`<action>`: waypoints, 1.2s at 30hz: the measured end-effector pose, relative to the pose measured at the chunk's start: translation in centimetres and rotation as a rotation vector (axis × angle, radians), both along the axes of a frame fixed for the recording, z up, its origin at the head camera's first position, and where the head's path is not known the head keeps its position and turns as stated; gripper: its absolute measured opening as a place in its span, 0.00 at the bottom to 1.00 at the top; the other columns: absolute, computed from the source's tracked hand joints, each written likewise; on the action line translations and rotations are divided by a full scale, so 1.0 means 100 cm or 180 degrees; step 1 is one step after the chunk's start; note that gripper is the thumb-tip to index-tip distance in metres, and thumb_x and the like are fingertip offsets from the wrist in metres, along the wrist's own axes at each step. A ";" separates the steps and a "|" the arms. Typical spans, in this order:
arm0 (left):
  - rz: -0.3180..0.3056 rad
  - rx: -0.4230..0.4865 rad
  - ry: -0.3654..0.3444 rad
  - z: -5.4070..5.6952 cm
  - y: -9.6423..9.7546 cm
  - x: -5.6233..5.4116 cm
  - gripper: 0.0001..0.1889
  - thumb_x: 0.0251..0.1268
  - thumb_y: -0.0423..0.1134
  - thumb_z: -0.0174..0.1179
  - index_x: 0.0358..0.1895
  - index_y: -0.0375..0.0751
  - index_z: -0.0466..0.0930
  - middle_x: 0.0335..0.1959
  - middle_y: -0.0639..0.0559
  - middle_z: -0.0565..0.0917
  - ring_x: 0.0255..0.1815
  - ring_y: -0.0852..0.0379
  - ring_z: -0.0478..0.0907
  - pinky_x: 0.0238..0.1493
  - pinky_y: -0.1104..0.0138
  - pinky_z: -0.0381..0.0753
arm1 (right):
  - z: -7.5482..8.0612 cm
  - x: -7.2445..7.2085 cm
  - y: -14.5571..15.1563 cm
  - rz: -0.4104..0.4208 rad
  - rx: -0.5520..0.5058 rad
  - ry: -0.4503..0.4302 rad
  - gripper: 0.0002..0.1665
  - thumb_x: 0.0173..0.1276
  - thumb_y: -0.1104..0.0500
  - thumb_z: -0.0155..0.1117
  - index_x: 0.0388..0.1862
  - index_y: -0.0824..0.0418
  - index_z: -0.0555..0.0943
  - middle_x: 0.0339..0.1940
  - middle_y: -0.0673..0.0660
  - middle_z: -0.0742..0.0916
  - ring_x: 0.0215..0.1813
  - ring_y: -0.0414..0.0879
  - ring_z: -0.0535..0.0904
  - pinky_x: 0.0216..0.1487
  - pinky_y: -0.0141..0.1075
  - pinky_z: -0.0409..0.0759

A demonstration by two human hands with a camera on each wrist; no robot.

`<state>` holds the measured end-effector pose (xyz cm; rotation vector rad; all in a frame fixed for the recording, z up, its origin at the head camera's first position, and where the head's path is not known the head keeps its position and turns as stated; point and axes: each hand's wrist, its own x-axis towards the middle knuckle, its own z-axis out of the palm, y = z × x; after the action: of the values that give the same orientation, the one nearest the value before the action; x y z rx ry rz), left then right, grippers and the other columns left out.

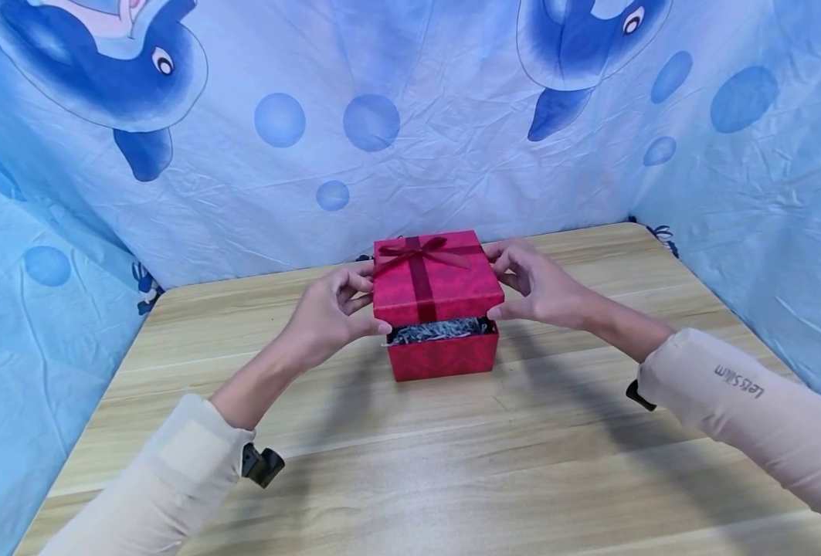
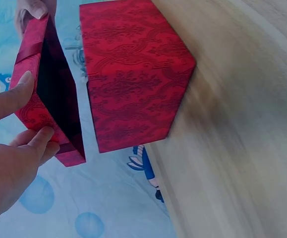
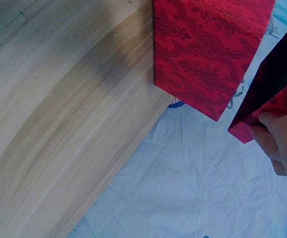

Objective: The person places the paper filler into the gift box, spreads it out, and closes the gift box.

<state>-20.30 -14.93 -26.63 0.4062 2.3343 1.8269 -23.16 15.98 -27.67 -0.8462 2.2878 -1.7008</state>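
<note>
A red patterned gift box [image 1: 442, 357] stands on the table, with grey shredded paper [image 1: 441, 330] showing at its top. Just above it, apart from the box, is its red lid [image 1: 445, 282] with a dark red ribbon bow [image 1: 420, 253]. My left hand [image 1: 330, 309] grips the lid's left side between thumb and fingers. On the opposite side my right hand [image 1: 538, 286] holds the lid by its edge. Both wrist views show a gap between the lid [image 2: 34, 106] and the box [image 3: 207, 54]. The lid's dark hollow underside faces the box.
The light wooden table [image 1: 452, 463] extends around the box. Behind it and at both sides hangs a blue curtain [image 1: 438, 177] printed with dolphins and bubbles. Small dark-blue ties [image 1: 663, 238] lie at the table's back corners.
</note>
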 end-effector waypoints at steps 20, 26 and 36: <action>0.0102 0.0001 0.0075 -0.030 0.004 0.005 0.26 0.41 0.17 0.71 0.44 0.25 0.66 0.69 0.46 0.67 0.64 0.46 0.72 0.55 0.66 0.77 | -0.025 0.004 -0.002 -0.0095 0.0111 0.0017 0.26 0.47 0.79 0.71 0.38 0.72 0.65 0.63 0.63 0.63 0.67 0.55 0.64 0.68 0.37 0.63; 0.0101 -0.0036 0.0038 -0.038 0.005 0.007 0.26 0.42 0.16 0.70 0.44 0.26 0.65 0.70 0.46 0.66 0.65 0.45 0.71 0.55 0.65 0.76 | -0.033 0.005 -0.004 -0.0128 0.0111 -0.0018 0.28 0.44 0.80 0.72 0.36 0.71 0.63 0.63 0.64 0.63 0.68 0.56 0.64 0.68 0.36 0.63; 0.0100 0.0056 0.0121 -0.053 0.009 0.007 0.27 0.39 0.14 0.69 0.43 0.26 0.65 0.68 0.45 0.67 0.63 0.43 0.73 0.55 0.63 0.77 | -0.046 0.006 -0.003 -0.0100 0.0207 -0.0053 0.30 0.42 0.83 0.71 0.35 0.70 0.61 0.61 0.64 0.61 0.67 0.57 0.62 0.69 0.41 0.63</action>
<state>-19.59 -14.06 -31.91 0.4126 2.3642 1.8712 -22.56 15.63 -32.30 -0.7844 2.3437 -1.6297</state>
